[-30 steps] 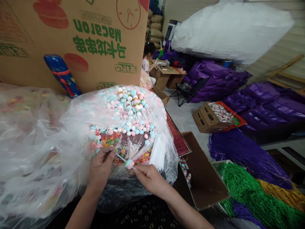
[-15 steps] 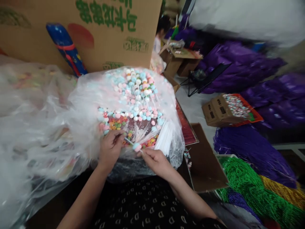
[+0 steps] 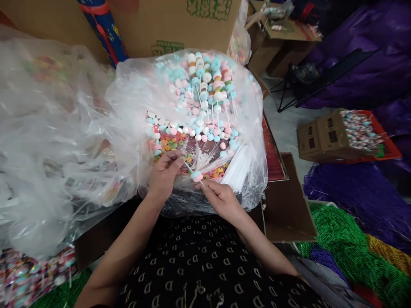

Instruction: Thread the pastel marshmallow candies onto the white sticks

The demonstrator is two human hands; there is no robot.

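1. My left hand pinches a white stick by its upper end, my right hand its lower; blue-and-pink candy on it, frame centre.
2. Surface: clear plastic, loose candies, spare sticks right of centre.
3. Room: big carton upper left, purple bags upper right, orange crate right, green strands lower right.

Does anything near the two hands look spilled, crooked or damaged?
Nothing stands out as spilled or damaged. The stick between the left hand and right hand slants, but both hold it. One pink candy lies slightly below the loose candies, a minor irregularity at most.
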